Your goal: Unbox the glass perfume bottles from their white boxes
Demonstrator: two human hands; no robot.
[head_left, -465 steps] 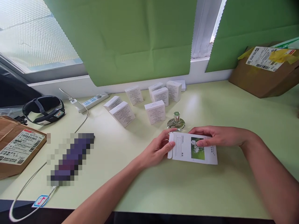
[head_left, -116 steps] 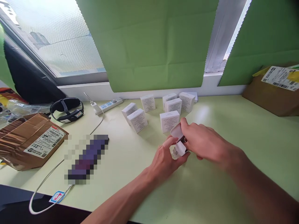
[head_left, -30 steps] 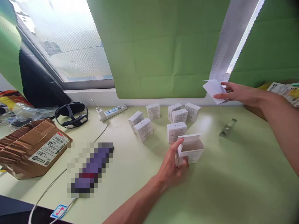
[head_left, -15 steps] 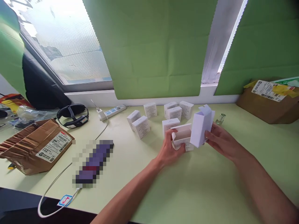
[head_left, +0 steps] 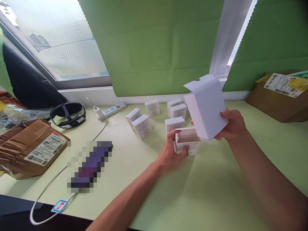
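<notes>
Two white cartons occupy the person's hands at a pale green table (head_left: 216, 192): the right hand (head_left: 231, 125) grips a plain white sleeve (head_left: 207, 107), raised and tilted above an open-topped small box (head_left: 187, 145), which the left hand (head_left: 172, 154) clasps on the tabletop. Six closed white boxes (head_left: 174, 123) stand just behind; a brown parcel (head_left: 31, 147) lies far left.

Cluster of small white closed boxes (head_left: 157, 115) toward the table's (head_left: 240, 192) far edge. White power strip (head_left: 111, 110) at far edge, black headband (head_left: 67, 115) beside it. Brown labelled parcel (head_left: 31, 148) at left edge, another cardboard box (head_left: 280, 96) at far right corner. White cable (head_left: 51, 186) trailing to near edge.
</notes>
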